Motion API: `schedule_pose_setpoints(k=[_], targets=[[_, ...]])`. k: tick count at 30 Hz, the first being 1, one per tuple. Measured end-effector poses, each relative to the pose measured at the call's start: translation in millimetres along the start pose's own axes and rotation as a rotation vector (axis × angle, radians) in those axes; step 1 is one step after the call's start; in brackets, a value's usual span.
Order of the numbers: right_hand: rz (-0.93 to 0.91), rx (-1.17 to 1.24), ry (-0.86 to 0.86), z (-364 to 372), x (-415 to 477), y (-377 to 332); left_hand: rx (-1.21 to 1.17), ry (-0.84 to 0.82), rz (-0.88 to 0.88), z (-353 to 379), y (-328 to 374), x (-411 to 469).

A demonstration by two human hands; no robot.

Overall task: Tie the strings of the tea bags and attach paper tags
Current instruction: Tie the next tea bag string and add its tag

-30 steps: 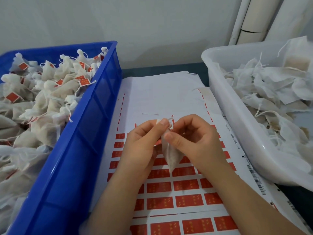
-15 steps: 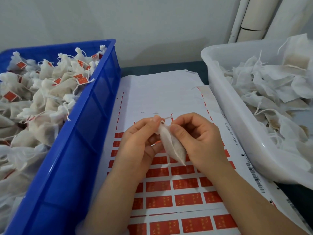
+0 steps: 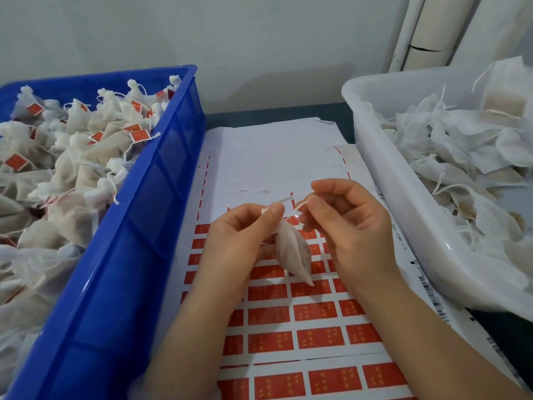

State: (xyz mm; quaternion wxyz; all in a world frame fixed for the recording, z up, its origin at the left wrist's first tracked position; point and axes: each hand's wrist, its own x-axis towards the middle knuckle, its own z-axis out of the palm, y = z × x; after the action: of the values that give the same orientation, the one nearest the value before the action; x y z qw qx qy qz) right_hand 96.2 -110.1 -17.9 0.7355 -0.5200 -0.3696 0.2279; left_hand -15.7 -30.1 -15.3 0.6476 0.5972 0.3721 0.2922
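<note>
A small white tea bag (image 3: 294,251) hangs tilted between my hands, above a sheet of red paper tags (image 3: 302,313). My left hand (image 3: 239,241) pinches the bag's gathered neck between thumb and forefinger. My right hand (image 3: 349,226) pinches one white string (image 3: 301,205) that runs up and to the right from the neck. A second string end (image 3: 285,200) sticks out just above my left thumb.
A blue crate (image 3: 138,255) on the left holds several tied tea bags with red tags. A white tub (image 3: 403,215) on the right holds several untied bags. White pipes (image 3: 418,33) stand at the back right against the wall.
My hands have drawn apart and the right hand has pulled a string out to the right. The bag now hangs lower and more exposed between them.
</note>
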Motion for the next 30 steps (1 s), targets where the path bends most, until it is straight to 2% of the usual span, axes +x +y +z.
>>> schedule_pose_setpoints(k=[4,11,20,24,30], targets=[[-0.008,-0.006,-0.036,0.2,0.2,-0.3,0.03,-0.036,0.042,0.4,1.6,-2.6],[0.009,-0.038,0.002,-0.7,0.0,3.2,0.11,-0.199,0.123,-1.0,5.9,-5.2],[0.077,-0.068,-0.096,-0.1,0.6,4.1,0.187,-0.192,0.172,-10.6,5.6,-3.3],[0.249,0.145,-0.083,-1.1,4.8,6.7,0.092,-0.176,0.229,-10.4,6.8,-4.7],[0.173,-0.01,-0.26,-1.5,3.3,4.9,-0.061,-0.154,0.341,-10.2,9.5,-4.5]])
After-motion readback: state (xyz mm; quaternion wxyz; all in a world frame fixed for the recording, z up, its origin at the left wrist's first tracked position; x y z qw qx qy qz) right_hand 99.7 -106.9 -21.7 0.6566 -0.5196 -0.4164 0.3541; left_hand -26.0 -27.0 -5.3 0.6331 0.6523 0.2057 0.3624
